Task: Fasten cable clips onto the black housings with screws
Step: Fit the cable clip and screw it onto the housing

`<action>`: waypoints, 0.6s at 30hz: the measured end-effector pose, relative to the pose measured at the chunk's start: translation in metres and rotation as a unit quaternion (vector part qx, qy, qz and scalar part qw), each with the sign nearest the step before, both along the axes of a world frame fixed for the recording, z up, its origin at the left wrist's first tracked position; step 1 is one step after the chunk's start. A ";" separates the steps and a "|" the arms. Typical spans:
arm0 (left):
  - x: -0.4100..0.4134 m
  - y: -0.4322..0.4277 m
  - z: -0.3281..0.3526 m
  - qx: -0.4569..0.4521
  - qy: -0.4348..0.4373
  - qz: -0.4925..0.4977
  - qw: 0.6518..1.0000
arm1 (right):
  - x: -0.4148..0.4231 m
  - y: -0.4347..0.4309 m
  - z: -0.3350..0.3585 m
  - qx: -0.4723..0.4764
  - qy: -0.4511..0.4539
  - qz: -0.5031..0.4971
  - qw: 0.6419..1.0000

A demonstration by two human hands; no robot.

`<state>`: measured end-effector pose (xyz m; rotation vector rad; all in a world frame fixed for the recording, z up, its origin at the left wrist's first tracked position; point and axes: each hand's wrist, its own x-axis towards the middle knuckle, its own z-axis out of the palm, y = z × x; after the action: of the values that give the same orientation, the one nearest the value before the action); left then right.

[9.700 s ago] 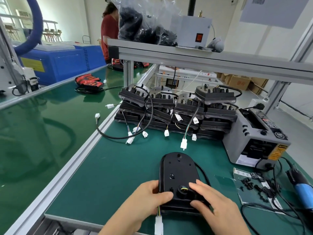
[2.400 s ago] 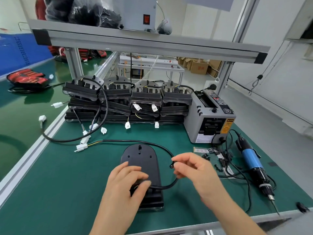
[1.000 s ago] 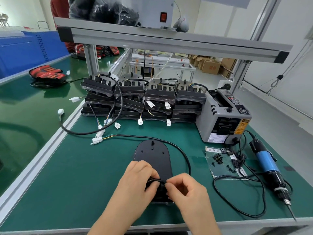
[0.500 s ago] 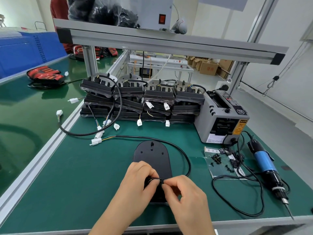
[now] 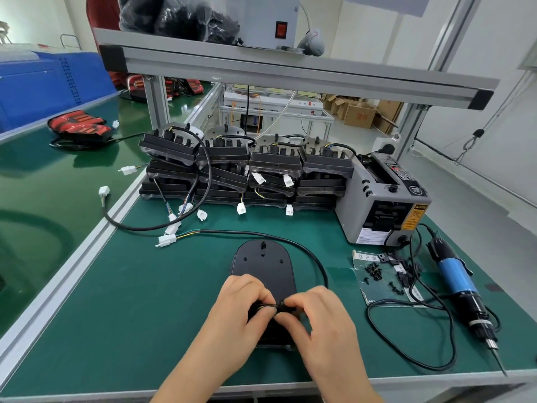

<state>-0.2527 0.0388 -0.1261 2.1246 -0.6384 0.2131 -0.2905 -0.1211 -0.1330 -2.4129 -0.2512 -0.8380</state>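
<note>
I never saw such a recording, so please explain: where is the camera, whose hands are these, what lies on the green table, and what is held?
No machine: a person's bare hands, filmed from a camera on their head. The left hand and right hand pinch the cable over a black housing on the green mat; what else they grip is too small to see. Behind are stacked housings; at right, a grey machine, loose screws, a blue screwdriver.

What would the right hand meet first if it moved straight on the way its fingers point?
Most likely the left hand: the right hand points leftward over the black housing, and both pinch the same short stretch of black cable, nearly touching. Exact depth is unclear.
</note>
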 end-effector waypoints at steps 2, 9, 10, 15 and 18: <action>0.000 0.001 0.000 -0.004 0.002 -0.002 1.000 | 0.003 -0.003 0.001 -0.029 -0.014 -0.013 0.999; 0.001 0.004 0.001 -0.004 -0.001 -0.020 1.000 | 0.007 -0.005 0.001 -0.035 -0.003 -0.004 0.999; 0.001 0.004 0.001 -0.004 0.001 -0.022 1.000 | 0.007 -0.005 0.001 -0.039 -0.004 -0.003 0.999; -0.001 0.005 0.001 -0.008 0.025 -0.018 1.000 | 0.012 -0.010 0.003 -0.049 -0.002 0.012 0.999; -0.003 0.003 -0.001 0.008 -0.011 -0.030 0.999 | 0.017 -0.010 0.009 -0.049 0.029 0.026 0.998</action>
<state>-0.2553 0.0421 -0.1272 2.1178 -0.7182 0.2000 -0.2738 -0.1312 -0.1244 -2.5058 -0.3380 -0.7462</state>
